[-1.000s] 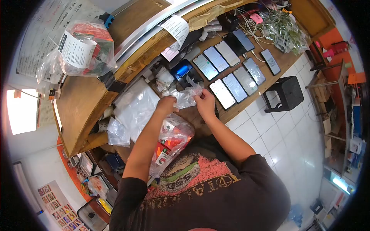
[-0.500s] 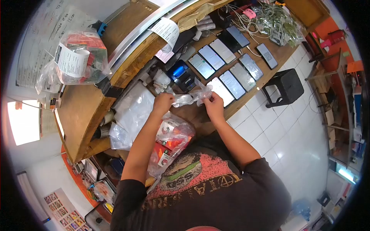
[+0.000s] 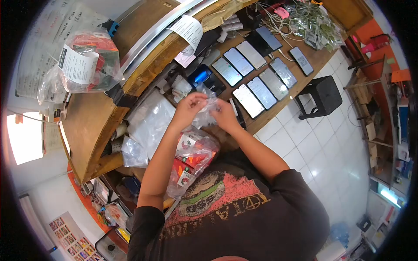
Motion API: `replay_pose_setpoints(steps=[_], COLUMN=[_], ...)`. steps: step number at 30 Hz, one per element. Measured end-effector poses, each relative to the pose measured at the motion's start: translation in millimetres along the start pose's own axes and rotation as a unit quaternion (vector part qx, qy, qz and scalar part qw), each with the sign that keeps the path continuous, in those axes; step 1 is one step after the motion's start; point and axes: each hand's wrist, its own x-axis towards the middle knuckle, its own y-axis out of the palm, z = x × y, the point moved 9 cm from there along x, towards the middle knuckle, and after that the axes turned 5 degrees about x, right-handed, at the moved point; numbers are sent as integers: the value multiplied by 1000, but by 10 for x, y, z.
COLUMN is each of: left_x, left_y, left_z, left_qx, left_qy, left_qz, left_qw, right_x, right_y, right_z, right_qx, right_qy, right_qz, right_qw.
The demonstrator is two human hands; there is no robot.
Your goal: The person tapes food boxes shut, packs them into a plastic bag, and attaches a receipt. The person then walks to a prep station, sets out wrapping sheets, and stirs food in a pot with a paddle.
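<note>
Pinching a crumpled, clear plastic bag [image 3: 204, 118] in the right hand [image 3: 225, 115], thumb and fingers closed on film near the upper end, likely to control the slack; meeting film with curled fingertips of the left hand [image 3: 187, 109], cannot tell whether grasping or just touching; working between both hands above a brown wooden desk [image 3: 321, 55], close to the torso, probably for fine finger control.

Resting just below, near the body: red-and-white packets in clear plastic [image 3: 196, 155], likely within easy reach there; lying beside the left forearm: a broad sheaf of flat clear plastic [image 3: 150, 118], probably laid flat to avoid creasing; sitting just beyond the hands: a black box-shaped device with a blue-lit top [image 3: 203, 79]; lying to the right: slim rectangular phones [image 3: 248, 101] in rough rows, mostly screen up, presumably for reading at a glance; running among the farther phones: thin white cables [image 3: 278, 27], probably for charging.
</note>
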Motion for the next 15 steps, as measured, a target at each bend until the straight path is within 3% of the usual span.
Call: replay_pose_setpoints(steps=[1,3,4,5,7,12,15], left_x=[29,78,141,119,-25,179,303], left_y=[-13,-229,-236,-174,168,367,326], left_z=[54,630,1123,1085,1076,1592,1594], left_qx=[-1,-10,167,167,485,615,593], left_qy=[0,-110,-109,-109,-140,-173,-142], left_qz=[1,-57,-13,-10,124,143,126], left_qw=[1000,992,980,980,855,756,783], right_x=[14,14,14,13,-15,-85,-163], right_y=[-46,-328,-428,-495,-652,-799,-898], right_z=[-43,-61,-57,-40,-65,-29,-45], right_qx=[-1,45,46,46,64,84,109], right_qy=[1,45,55,56,71,68,75], right_qz=[-1,-77,-94,-97,-132,-143,-165], right_qw=[1000,995,993,993,987,984,977])
